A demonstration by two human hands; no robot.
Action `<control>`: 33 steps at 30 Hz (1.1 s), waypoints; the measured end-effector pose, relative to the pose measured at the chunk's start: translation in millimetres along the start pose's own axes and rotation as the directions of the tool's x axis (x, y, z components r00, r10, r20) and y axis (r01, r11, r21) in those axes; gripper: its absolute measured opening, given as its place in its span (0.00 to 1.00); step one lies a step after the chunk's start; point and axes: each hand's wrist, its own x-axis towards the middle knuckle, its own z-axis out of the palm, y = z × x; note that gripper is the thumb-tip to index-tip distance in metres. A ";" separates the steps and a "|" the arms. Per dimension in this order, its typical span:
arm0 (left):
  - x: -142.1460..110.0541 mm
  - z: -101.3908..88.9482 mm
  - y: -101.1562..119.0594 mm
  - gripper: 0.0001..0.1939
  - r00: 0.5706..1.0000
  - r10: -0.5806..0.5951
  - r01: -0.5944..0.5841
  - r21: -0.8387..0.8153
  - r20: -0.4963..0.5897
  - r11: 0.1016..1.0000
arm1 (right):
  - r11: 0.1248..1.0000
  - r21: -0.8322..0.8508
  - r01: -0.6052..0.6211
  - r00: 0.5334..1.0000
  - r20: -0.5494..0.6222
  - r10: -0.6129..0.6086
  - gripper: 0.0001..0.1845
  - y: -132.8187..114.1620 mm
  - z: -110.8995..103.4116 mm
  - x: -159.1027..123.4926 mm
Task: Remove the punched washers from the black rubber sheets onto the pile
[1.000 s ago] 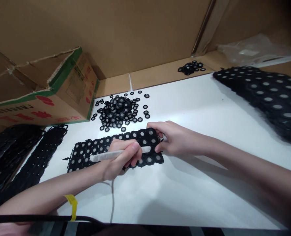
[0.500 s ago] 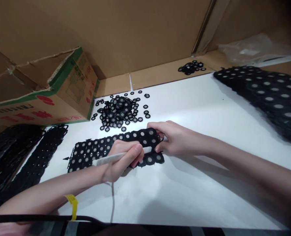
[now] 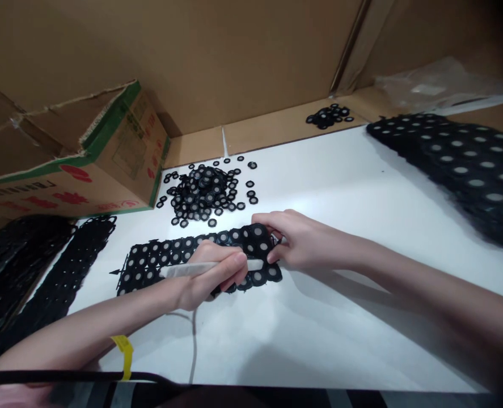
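A black sheet of joined rings with pale round centres (image 3: 177, 245) lies flat on the white table. Wrapped around a white pen-shaped tool (image 3: 187, 270) is my left hand (image 3: 217, 272), resting over the sheet's middle. The tool's front end points right, over the rings by my other hand; its very tip is hard to make out. My right hand (image 3: 291, 238) has thumb and fingers closed on the sheet's right edge, and its fingertips are partly hidden. Beyond the sheet lies a heap of loose black rings with pale centres (image 3: 204, 190).
A cardboard box (image 3: 119, 158) with green edges stands at the back left. More black sheets (image 3: 70, 266) lie at left, and a dotted stack (image 3: 464, 161) at right. A small ring pile (image 3: 330, 116) sits by the back wall. A thin cord (image 3: 194, 345) runs to the front edge.
The pen-shaped tool now lies flatter, its rear end a little higher in view. My left hand has shifted slightly, while my right hand keeps its hold on the sheet's edge.
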 end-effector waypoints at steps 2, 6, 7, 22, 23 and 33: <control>-1.2 1.4 -1.1 0.26 0.999 0.021 -0.020 0.012 -0.032 1.000 | 1.000 -0.017 0.004 1.000 0.009 -0.004 0.17 1.7 -0.9 -1.2; -3.6 5.1 -4.5 0.25 0.986 0.079 -0.075 0.036 -0.148 0.997 | 0.999 -0.017 0.036 0.997 0.071 -0.034 0.16 4.0 -4.6 -6.0; -4.1 5.6 -5.2 0.24 0.981 0.093 -0.087 0.039 -0.173 0.995 | 0.999 -0.010 0.042 0.996 0.084 -0.041 0.19 3.5 -5.5 -7.2; -15.3 13.2 -0.4 0.25 0.994 0.099 -0.105 -0.173 -0.043 0.979 | 0.992 0.128 -0.001 0.992 0.122 -0.014 0.25 -2.3 -6.4 -8.5; -15.1 13.4 -0.2 0.25 0.993 0.104 -0.111 -0.167 -0.048 0.980 | 0.992 0.130 0.003 0.993 0.120 -0.018 0.25 -2.4 -6.6 -8.5; -15.1 13.0 -0.4 0.26 0.992 0.110 -0.118 -0.169 -0.056 0.978 | 0.991 0.131 0.013 0.992 0.120 -0.029 0.25 -0.5 -6.8 -8.2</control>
